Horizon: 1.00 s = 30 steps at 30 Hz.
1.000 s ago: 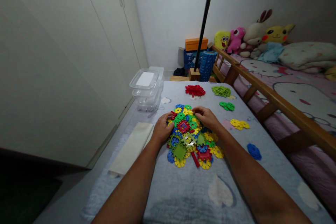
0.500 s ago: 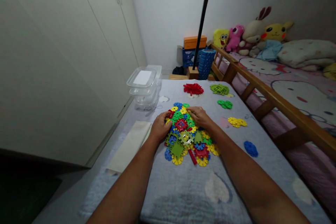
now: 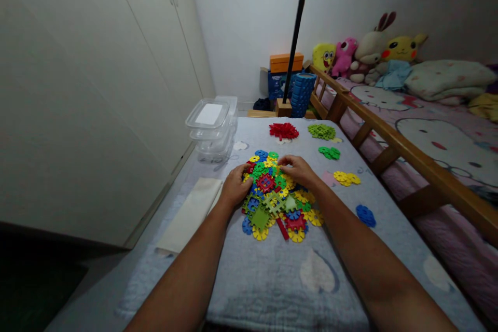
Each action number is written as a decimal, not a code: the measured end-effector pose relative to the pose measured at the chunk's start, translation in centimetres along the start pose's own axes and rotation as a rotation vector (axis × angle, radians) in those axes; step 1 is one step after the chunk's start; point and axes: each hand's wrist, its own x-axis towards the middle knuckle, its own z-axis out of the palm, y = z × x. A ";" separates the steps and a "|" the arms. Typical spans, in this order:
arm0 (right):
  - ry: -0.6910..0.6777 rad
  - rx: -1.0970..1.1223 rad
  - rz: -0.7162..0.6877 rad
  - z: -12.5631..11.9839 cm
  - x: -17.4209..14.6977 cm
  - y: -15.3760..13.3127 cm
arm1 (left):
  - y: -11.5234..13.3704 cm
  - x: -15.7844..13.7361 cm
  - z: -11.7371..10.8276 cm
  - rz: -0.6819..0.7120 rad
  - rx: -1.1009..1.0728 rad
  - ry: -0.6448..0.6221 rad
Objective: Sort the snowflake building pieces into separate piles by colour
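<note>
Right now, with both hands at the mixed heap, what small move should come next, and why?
Perhaps bring the yellow piece to the yellow pile: the right hand seems to pinch it at the heap, and that pile looks all yellow.

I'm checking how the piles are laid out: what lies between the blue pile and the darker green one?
In the head view, a yellow pile lies between the blue pile and the darker green pile.
</note>
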 end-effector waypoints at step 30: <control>0.640 -0.255 0.366 -12.9 -10.5 6.5 | 0.3 0.1 -0.3 -0.003 0.025 -0.038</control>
